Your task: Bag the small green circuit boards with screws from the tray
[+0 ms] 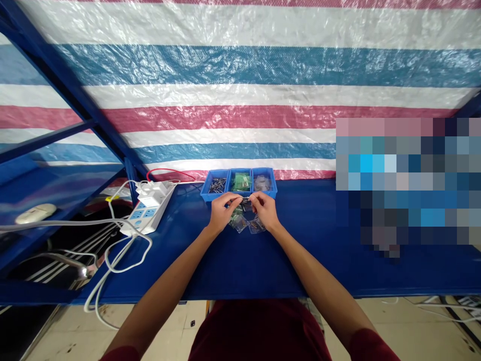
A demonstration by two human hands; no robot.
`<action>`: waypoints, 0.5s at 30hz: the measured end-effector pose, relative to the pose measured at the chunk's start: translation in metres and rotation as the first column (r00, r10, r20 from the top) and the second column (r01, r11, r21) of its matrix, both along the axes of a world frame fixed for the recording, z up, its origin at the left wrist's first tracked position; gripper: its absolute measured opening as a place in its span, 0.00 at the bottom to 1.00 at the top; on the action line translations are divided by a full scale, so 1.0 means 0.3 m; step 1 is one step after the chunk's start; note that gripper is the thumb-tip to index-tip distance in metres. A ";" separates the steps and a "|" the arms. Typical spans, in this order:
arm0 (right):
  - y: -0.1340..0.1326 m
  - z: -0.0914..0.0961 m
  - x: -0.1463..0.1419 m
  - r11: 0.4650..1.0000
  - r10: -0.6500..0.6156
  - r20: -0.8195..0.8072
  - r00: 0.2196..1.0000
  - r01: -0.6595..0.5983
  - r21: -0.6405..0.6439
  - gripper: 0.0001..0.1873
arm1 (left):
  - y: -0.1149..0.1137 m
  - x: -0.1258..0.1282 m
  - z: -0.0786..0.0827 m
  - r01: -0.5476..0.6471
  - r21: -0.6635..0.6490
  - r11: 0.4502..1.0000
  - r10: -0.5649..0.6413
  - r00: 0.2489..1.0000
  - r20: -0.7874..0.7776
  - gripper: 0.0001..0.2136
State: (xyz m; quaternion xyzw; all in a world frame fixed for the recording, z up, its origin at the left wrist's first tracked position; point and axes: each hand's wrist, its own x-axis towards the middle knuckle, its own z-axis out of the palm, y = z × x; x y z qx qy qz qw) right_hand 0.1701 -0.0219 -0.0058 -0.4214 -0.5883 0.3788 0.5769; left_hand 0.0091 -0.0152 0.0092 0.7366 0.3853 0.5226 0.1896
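Note:
My left hand (224, 206) and my right hand (266, 209) meet just in front of three joined blue bins. Fingers and thumb of each hand are pinched together at the two ends of a small thin metal piece (245, 199); its exact kind is too small to make out. Slender metal pins or screws (217, 185) fill the left bin. Green packets (241, 181) lie in the middle bin, and clear plastic bags (262, 183) in the right one. Under my hands are small clear bags with parts inside (239, 224), partly hidden by my fingers.
A white power strip (150, 213) with plugs and looping white cables (130, 265) takes up the left of the blue table (240, 271). A blue metal frame (86, 100) rises at left. Striped plastic sheeting (240, 70) hangs behind. The right side is blurred out.

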 end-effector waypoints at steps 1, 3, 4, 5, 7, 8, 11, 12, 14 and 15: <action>-0.002 0.003 0.001 1.000 -0.001 0.021 1.000 0.001 0.000 0.19 | 0.000 0.000 0.001 -0.005 0.017 1.000 0.005 1.000 -0.014 0.11; -0.009 0.009 0.001 1.000 -0.008 0.067 0.998 0.008 0.004 0.20 | -0.001 -0.001 0.003 -0.016 0.050 0.999 0.018 0.999 -0.046 0.12; -0.013 0.012 0.000 1.000 -0.017 0.097 0.995 0.016 0.012 0.20 | -0.001 -0.002 0.004 -0.023 0.064 0.998 0.027 0.998 -0.059 0.13; -0.016 0.014 -0.001 0.999 -0.029 0.130 0.991 0.026 0.025 0.21 | -0.001 -0.003 0.005 -0.031 0.074 0.997 0.036 0.997 -0.070 0.13; -0.021 0.016 -0.004 0.997 -0.049 0.184 0.982 0.038 0.067 0.20 | -0.002 -0.006 0.010 -0.046 0.075 0.996 0.052 0.995 -0.080 0.14; -0.023 0.017 -0.006 0.995 -0.053 0.199 0.979 0.035 0.091 0.19 | -0.004 -0.007 0.013 -0.051 0.069 0.996 0.056 0.995 -0.080 0.14; -0.023 0.017 -0.011 0.987 -0.035 0.218 0.975 0.000 0.159 0.16 | -0.009 -0.007 0.021 -0.068 0.035 0.997 0.070 0.995 -0.075 0.16; -0.023 0.017 -0.012 0.984 -0.035 0.228 0.973 -0.006 0.176 0.16 | -0.011 -0.007 0.023 -0.072 0.025 0.997 0.074 0.995 -0.072 0.17; -0.022 0.017 -0.011 0.981 -0.055 0.248 0.967 0.006 0.194 0.17 | -0.013 -0.005 0.025 -0.068 0.011 0.998 0.069 0.996 -0.063 0.17; -0.021 0.017 -0.009 0.981 -0.067 0.257 0.964 0.017 0.193 0.18 | -0.013 -0.005 0.025 -0.061 0.008 0.998 0.061 0.996 -0.058 0.17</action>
